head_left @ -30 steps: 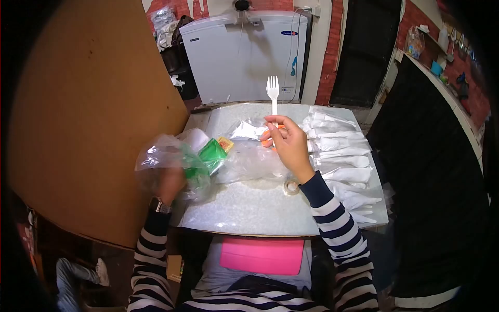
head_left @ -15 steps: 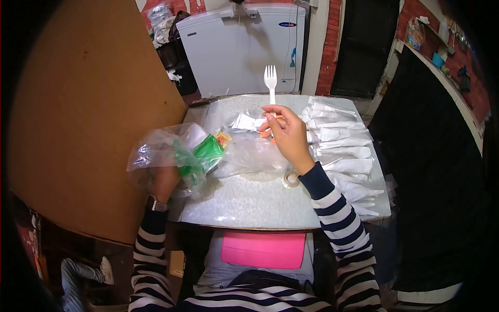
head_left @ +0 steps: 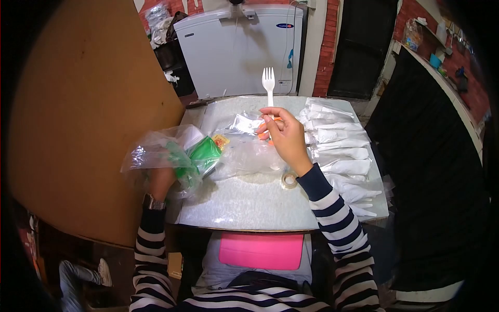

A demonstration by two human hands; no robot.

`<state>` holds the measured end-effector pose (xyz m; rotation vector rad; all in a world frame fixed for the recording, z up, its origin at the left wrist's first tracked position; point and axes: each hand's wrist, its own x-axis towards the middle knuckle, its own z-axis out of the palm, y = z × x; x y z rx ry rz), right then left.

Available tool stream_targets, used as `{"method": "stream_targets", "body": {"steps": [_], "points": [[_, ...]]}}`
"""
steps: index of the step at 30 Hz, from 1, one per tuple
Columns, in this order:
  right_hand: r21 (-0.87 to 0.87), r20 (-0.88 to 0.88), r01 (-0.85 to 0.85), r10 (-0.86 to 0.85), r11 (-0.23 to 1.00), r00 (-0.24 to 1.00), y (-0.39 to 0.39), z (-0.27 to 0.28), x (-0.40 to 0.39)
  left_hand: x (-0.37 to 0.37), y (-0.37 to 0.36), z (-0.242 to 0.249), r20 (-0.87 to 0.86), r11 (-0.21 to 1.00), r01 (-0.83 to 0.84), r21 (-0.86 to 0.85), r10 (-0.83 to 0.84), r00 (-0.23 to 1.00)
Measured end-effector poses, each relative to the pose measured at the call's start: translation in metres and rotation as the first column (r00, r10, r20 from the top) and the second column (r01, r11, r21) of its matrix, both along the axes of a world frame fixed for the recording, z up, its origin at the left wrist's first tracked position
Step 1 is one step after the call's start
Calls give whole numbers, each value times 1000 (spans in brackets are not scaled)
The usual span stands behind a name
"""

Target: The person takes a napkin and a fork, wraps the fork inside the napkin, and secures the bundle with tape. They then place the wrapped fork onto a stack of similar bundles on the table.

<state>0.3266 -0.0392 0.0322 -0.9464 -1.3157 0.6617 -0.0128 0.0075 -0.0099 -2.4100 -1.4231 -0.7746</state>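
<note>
My right hand (head_left: 287,136) pinches a white plastic fork (head_left: 268,82) by its handle, tines up, above the table. Orange loops, perhaps scissor handles (head_left: 261,127), show partly behind those fingers. At the left, my left hand (head_left: 162,181) is at a clear plastic bag (head_left: 143,155); its fingers are hidden by the film. Touching that bag is a green packet (head_left: 205,151), with a small yellow and red sachet (head_left: 222,141) beside it. A clear bag with pale contents (head_left: 247,156) lies between the hands, and a tape roll (head_left: 289,180) sits near my right wrist.
Several white wrapped bundles (head_left: 340,136) line the right side of the table (head_left: 244,208). A tall brown board (head_left: 88,114) borders the left. A white chest freezer (head_left: 234,57) stands behind. A pink object (head_left: 261,251) lies on my lap.
The whole view has shifted slightly. My right hand still holds the fork up, and my left hand stays at the clear bag, whose film has moved a little.
</note>
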Motion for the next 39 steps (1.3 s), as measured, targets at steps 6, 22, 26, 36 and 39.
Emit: {"method": "stream_targets", "body": {"steps": [6, 22, 26, 36, 39], "points": [[-16, -19, 6, -6, 1000, 1000, -4, 7, -3, -23, 14, -24, -12, 996, -31, -81, 30, 999], [27, -32, -10, 11, 1000, 999, 5, -3, -1, -19, 13, -14, 74, 980, -20, -196, 36, 997], [-4, -40, -15, 15, 1000, 999, 4, -3, -1, -24, 18, -25, 148, 984, -4, -181, 32, 988], [12, -42, -26, 26, 1000, 999, 5, -5, 0, -34, 23, -36, 16, 991, -64, -118, 67, 998], [10, -38, -20, 20, 1000, 999, 5, -4, -1, -32, 23, -35, 28, 987, -88, -134, 92, 995]]}}
